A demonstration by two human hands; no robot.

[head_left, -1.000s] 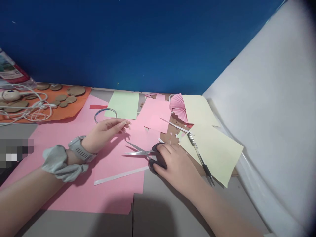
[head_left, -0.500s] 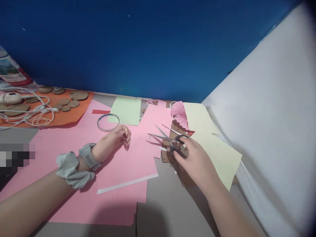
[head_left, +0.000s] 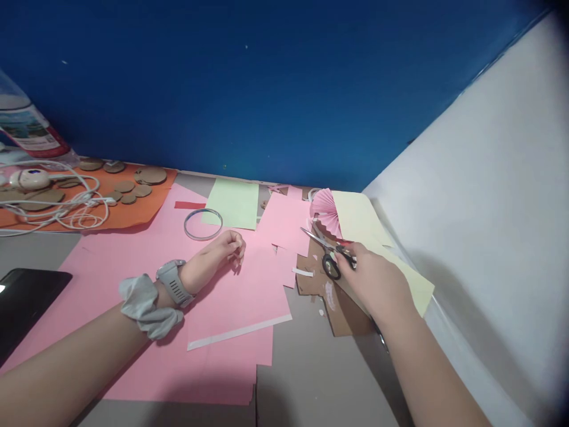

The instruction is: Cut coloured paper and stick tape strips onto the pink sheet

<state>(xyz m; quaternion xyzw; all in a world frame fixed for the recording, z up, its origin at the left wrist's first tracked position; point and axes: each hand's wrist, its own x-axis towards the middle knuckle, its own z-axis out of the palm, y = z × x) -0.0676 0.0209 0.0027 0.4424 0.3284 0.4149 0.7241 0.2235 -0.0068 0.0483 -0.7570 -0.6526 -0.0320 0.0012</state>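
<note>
My right hand [head_left: 377, 279] has its fingers on one black handle loop of the scissors [head_left: 326, 242]. Their blades lie together and point up and left, above brown cardboard [head_left: 351, 311] and near the edge of the pink paper. My left hand [head_left: 224, 252] rests on the large pink sheet [head_left: 240, 296] with its fingers curled in. Whatever lies inside those fingers, if anything, is hidden. A roll of tape [head_left: 203, 238] sits just beyond this hand. Nearer to me, a long white strip [head_left: 240, 332] crosses the pink sheet.
At the left, brown discs [head_left: 150, 175] and white cables [head_left: 84, 207] lie on orange paper [head_left: 133, 220], beside a bottle [head_left: 33, 133]. A dark phone [head_left: 31, 302] is nearer. Green paper [head_left: 235, 201], a pleated pink fan [head_left: 326, 209] and cream sheets [head_left: 360, 213] lie along the blue wall.
The scissors' blades have come together from wide apart. My right hand has carried them right, away from the pink paper and over the cardboard. My left hand keeps its pose; the view has shifted slightly.
</note>
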